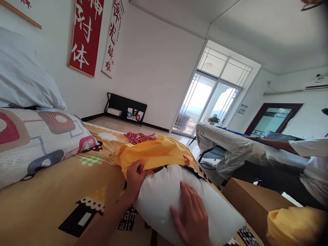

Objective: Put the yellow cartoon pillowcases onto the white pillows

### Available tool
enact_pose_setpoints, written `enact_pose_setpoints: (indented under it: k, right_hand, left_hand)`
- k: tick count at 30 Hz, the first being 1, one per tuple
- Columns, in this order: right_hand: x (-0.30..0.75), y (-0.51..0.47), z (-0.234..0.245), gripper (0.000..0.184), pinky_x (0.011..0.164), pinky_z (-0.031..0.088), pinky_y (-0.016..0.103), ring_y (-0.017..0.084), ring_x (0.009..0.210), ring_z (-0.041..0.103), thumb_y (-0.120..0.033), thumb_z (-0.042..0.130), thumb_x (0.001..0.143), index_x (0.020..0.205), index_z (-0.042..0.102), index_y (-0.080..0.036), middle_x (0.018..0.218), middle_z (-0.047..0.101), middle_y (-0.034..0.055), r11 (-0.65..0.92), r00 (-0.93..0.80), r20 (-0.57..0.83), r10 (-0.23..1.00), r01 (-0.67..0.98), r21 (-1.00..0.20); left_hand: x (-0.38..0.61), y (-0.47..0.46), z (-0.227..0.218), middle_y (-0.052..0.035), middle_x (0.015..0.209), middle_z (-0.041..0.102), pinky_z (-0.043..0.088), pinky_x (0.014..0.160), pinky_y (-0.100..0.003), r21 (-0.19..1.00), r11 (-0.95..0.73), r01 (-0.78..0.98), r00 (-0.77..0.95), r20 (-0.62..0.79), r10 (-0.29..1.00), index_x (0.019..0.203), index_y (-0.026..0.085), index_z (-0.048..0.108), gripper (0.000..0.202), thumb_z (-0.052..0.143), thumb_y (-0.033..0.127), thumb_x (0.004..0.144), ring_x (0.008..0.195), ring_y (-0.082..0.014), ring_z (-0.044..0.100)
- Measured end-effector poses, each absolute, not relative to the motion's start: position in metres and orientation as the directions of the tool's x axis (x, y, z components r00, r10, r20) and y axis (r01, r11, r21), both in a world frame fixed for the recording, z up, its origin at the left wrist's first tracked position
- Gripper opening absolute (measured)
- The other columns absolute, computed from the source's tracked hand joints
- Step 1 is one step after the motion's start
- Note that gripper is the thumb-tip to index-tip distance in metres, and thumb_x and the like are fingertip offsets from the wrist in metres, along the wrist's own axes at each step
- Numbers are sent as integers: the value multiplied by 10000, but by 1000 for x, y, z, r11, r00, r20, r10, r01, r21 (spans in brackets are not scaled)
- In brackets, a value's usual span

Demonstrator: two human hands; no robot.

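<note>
A plump white pillow (220,205) lies on the bed with its far end at the opening of a yellow pillowcase (153,152). My left hand (135,177) pinches the near edge of the pillowcase at the pillow's left corner. Flat on top of the pillow rests my right hand (192,213), fingers stretched out and thumb apart, slightly blurred. How far the pillow reaches inside the case is hidden by the cloth. Just beyond the case lies a red plaid cloth (139,137).
The bed has a tan patterned sheet (46,191). At left, a patterned pillow (58,136) lies under a white pillow (28,75). To the right are a cardboard box (248,194), a yellow cloth bundle (292,223), a plastic-covered table (225,138) and another person's arm (276,144).
</note>
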State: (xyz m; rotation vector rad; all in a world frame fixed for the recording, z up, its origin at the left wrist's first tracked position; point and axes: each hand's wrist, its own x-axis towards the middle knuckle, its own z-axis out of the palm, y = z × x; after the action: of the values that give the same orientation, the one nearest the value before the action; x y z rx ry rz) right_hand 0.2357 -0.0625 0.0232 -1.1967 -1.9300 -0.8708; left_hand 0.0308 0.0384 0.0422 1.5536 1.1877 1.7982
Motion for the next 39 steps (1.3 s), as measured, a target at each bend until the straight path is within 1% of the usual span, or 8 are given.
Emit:
enact_pose_setpoints:
  k: [4,8,13,18,22,30,34,39]
  right_hand:
    - [217,-77,-5,1068,935,349,678,505,1299,345,-700,553,745,1523,123,-108,1415,401,269,184,-358,802,479,934,308]
    - [200,-59,16,967,966,336,645,464,1236,431,-737,540,742,1484,306,-163,1367,472,246,138,-290,741,606,955,261]
    - [172,-36,71,1025,882,417,568,401,1068,527,-789,494,733,1440,383,-56,1185,574,260,145,-272,499,823,949,279]
    - [153,-8,99,1086,757,463,479,342,919,592,-805,459,744,1418,354,41,1068,604,274,131,-233,303,924,938,319]
    - [154,19,110,935,748,468,420,315,889,620,-798,469,751,1204,576,14,1030,630,248,83,-152,231,961,955,283]
    - [197,-3,74,747,768,408,393,301,919,574,-730,309,870,1118,614,-94,1035,625,184,-29,-83,576,813,983,183]
    - [212,-7,61,589,771,387,369,272,904,561,-626,395,906,1169,620,-150,1049,646,141,-59,-16,735,678,995,76]
    - [204,-21,56,390,845,392,372,255,956,547,-416,510,910,1188,636,-171,1089,639,130,111,-128,863,489,990,85]
  left_hand:
    - [31,37,40,70,585,329,282,561,-207,816,-539,208,-178,573,800,635,206,353,191,510,304,684,570,-105,321]
    - [25,38,41,67,561,293,275,550,-202,822,-526,218,-203,566,799,591,207,285,251,477,331,696,561,-105,296]
    - [13,45,38,62,548,291,285,553,-210,789,-509,345,-297,606,738,582,210,289,229,474,257,708,548,-110,307]
    - [12,48,25,40,539,370,319,590,-231,604,-543,583,-273,775,570,567,211,321,250,466,186,770,534,-116,362]
    - [21,45,14,20,509,389,312,576,-247,357,-642,679,-43,892,450,518,211,333,314,441,153,808,523,-126,401]
    - [25,42,5,0,532,455,334,599,-260,114,-730,673,171,937,304,522,209,398,323,459,117,826,566,-141,448]
    - [14,48,2,6,582,475,338,598,-254,120,-709,695,62,972,226,595,205,444,241,503,117,813,596,-145,455]
    - [12,47,-13,21,601,441,332,563,-231,154,-681,716,-79,987,141,634,206,405,231,478,78,811,579,-138,424]
